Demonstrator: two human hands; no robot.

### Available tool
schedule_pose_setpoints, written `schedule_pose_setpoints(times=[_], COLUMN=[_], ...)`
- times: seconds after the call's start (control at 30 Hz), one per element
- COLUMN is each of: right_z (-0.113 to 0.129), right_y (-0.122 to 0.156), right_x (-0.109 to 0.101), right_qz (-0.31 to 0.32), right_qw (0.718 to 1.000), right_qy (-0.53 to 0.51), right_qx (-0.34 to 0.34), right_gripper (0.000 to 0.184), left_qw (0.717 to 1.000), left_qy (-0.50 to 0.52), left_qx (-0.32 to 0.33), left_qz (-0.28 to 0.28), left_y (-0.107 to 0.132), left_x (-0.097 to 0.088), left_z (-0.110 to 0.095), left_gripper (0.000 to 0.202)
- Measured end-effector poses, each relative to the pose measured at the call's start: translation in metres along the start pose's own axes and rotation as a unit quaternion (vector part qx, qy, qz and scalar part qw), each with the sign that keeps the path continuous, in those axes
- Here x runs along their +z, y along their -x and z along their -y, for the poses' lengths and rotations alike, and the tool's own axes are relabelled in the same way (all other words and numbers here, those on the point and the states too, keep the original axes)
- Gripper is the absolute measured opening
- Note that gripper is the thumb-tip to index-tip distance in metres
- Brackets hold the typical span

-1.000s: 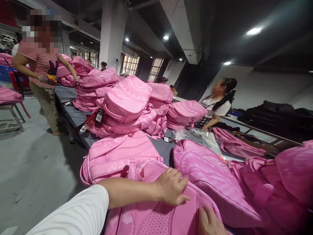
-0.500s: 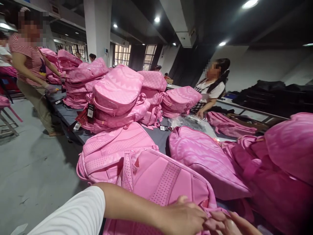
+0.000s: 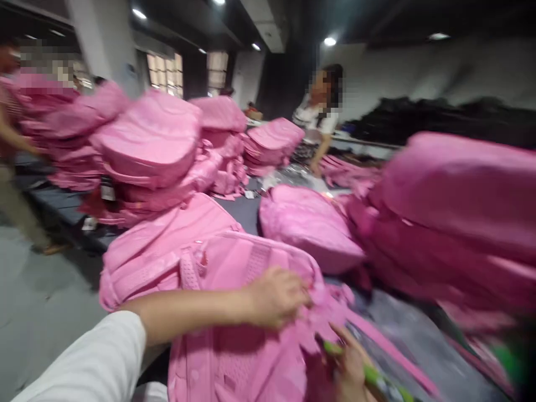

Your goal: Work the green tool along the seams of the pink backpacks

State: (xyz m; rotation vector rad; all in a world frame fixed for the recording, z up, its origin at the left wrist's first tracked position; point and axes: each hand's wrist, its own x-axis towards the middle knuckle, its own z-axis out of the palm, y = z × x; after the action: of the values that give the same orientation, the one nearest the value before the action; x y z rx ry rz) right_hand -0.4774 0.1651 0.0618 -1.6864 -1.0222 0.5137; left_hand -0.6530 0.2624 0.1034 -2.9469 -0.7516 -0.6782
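A pink backpack lies back-side up at the near edge of the table, right under me. My left hand is closed on the fabric and straps at the backpack's right edge. My right hand sits low beside it, fingers curled around a thin green tool that I cannot name. The frame is smeared by motion, so fine detail is lost.
More pink backpacks surround it: one behind, one in the middle, a heap at right, tall stacks at left. A seated person works across the grey table. Another person stands at far left.
My view swung down and right and blurred. My left hand slid from the backpack's back panel to its right edge and closed there. A green tool now shows in my right hand.
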Motion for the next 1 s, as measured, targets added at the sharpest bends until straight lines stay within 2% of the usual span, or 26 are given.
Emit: schedule_pose_setpoints(times=[0.03, 0.07, 0.1, 0.2, 0.33, 0.43, 0.53, 0.63, 0.7, 0.77, 0.83, 0.9, 1.0], right_z=[0.003, 0.005, 0.006, 0.001, -0.01, -0.016, -0.018, -0.005, 0.013, 0.032, 0.04, 0.032, 0.003], right_y=[0.007, 0.011, 0.013, 0.011, 0.011, 0.014, 0.016, 0.015, 0.012, 0.008, 0.006, 0.008, 0.016], right_x=[-0.002, 0.0, 0.004, 0.022, 0.032, 0.022, 0.005, -0.004, 0.002, 0.016, 0.033, 0.044, 0.043], right_qz=[-0.016, -0.033, -0.051, -0.03, -0.031, -0.027, -0.036, -0.046, 0.003, 0.037, 0.005, -0.059, -0.077], right_qw=[0.998, 0.994, 0.99, 0.987, 0.996, 0.998, 0.999, 0.999, 0.991, 0.961, 0.934, 0.939, 0.982], right_qy=[-0.037, -0.081, -0.113, -0.155, -0.083, -0.016, 0.017, -0.004, -0.104, -0.243, -0.335, -0.325, -0.163], right_qx=[0.046, 0.061, 0.06, 0.019, -0.022, -0.046, -0.027, 0.026, 0.084, 0.125, 0.125, 0.1, 0.049], right_gripper=[0.058, 0.058, 0.059, 0.055, 0.038, 0.035, 0.035, 0.037, 0.039, 0.041, 0.042, 0.041, 0.036], left_qw=[1.0, 0.999, 0.997, 0.99, 0.986, 0.984, 0.986, 0.992, 0.996, 0.997, 0.994, 0.991, 0.989], left_qy=[-0.02, -0.031, -0.037, -0.059, -0.118, -0.131, -0.104, -0.071, -0.057, -0.056, -0.069, -0.084, -0.081], left_qx=[0.009, 0.033, 0.061, 0.111, 0.093, 0.092, 0.093, 0.08, 0.065, 0.058, 0.055, 0.051, 0.051], left_qz=[0.004, 0.01, 0.022, 0.06, 0.075, 0.082, 0.09, 0.064, 0.035, -0.007, -0.056, -0.093, -0.114], left_y=[-0.002, -0.005, -0.008, -0.019, -0.022, -0.018, -0.011, -0.003, 0.003, 0.01, 0.017, 0.023, 0.03], left_x=[0.0, 0.002, 0.005, 0.015, 0.018, 0.02, 0.026, 0.033, 0.04, 0.047, 0.053, 0.058, 0.062], left_z=[0.006, 0.012, 0.018, 0.025, 0.016, 0.01, 0.01, 0.009, 0.006, 0.003, 0.0, -0.002, -0.002], left_gripper=[0.038, 0.035, 0.032, 0.026, 0.011, 0.012, 0.011, 0.011, 0.012, 0.011, 0.013, 0.016, 0.016])
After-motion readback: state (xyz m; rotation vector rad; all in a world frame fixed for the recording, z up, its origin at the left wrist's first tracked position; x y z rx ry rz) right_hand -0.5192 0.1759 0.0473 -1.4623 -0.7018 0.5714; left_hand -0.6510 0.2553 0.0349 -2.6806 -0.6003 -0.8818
